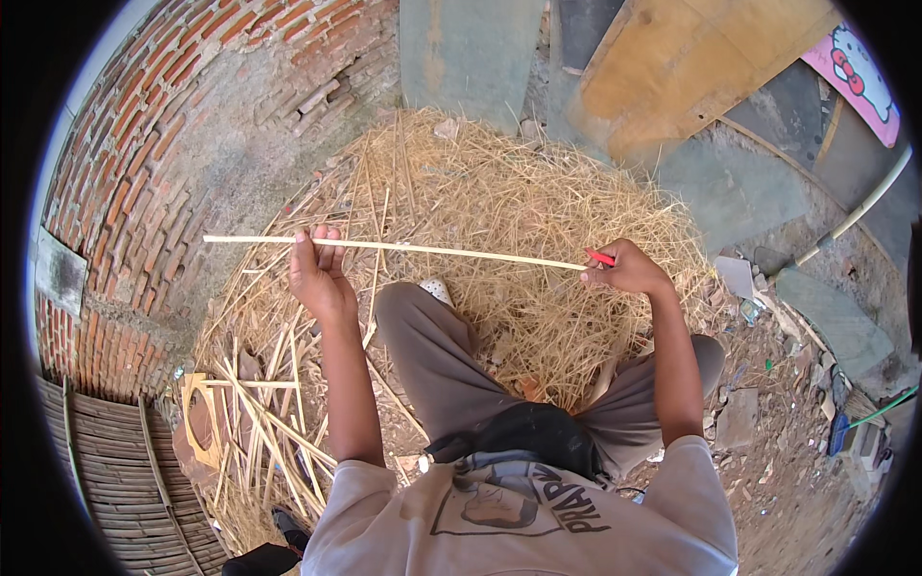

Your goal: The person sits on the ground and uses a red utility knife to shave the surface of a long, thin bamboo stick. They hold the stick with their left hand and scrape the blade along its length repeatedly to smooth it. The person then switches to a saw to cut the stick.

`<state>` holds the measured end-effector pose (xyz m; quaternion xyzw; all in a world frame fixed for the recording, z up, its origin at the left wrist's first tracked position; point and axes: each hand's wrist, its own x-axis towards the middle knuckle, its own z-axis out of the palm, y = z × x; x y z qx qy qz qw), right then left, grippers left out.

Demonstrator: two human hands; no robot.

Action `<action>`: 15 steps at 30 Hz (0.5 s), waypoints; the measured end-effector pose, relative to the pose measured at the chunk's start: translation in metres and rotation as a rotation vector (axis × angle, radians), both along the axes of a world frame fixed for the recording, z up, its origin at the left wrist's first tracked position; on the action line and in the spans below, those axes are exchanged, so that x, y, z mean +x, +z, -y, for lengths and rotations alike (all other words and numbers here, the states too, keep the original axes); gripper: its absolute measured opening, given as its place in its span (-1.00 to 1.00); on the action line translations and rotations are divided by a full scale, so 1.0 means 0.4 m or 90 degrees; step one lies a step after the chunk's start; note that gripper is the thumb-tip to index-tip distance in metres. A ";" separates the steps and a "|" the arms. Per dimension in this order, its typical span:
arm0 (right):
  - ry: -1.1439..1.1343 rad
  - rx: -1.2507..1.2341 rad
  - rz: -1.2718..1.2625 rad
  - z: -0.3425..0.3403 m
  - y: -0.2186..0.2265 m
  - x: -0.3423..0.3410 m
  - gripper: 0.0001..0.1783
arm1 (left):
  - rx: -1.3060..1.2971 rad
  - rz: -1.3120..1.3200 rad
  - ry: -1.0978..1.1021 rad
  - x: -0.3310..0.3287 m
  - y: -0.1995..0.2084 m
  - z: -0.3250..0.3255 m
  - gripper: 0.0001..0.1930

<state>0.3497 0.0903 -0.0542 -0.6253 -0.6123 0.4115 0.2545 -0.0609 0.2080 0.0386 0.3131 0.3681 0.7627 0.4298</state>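
Observation:
A long, pale bamboo strip (442, 252) stretches almost level across the view, above my crossed legs. My left hand (322, 274) pinches it between thumb and fingers, and its free end juts out to the left. At the other end, my right hand (629, 269) grips the strip's tip. A small red tool (601, 257), perhaps a knife handle, pokes out of that same hand; its blade, if any, is hidden. Beneath the strip lies a broad heap of thin yellow shavings (538, 202).
More split bamboo strips (279, 422) lie in a loose pile at my left. A brick wall (144, 192) rises on the left, above a slatted bamboo panel (125, 470). Boards (691, 67) lean at the back right. A blue-headed broom (838, 434) lies far right, near rubble.

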 end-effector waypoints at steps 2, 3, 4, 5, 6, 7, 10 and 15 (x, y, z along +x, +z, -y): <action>-0.007 0.020 0.020 0.002 0.026 -0.001 -0.62 | -0.034 0.020 0.030 -0.002 -0.018 0.043 -0.66; -0.001 0.010 0.040 0.005 0.028 0.008 -0.62 | -0.072 0.007 0.016 -0.011 -0.032 0.068 -0.60; -0.003 0.010 0.051 0.012 0.031 0.012 -0.62 | -0.111 -0.005 0.000 -0.020 -0.056 0.098 -0.52; -0.005 0.009 0.062 0.020 0.036 0.014 -0.62 | -0.150 -0.017 -0.016 -0.029 -0.077 0.132 -0.44; -0.006 0.009 0.071 0.025 0.039 0.017 -0.62 | -0.201 -0.077 -0.022 -0.021 -0.085 0.183 -0.37; 0.011 0.017 0.098 0.026 0.037 0.018 -0.63 | -0.252 -0.144 -0.026 -0.003 -0.093 0.245 -0.31; 0.041 0.030 0.165 0.026 0.026 0.019 -0.63 | -0.080 -0.670 -0.004 0.025 -0.126 0.376 -0.32; 0.019 0.001 0.173 0.057 0.048 0.032 -0.63 | 0.264 -1.273 0.084 0.022 0.029 0.296 -0.46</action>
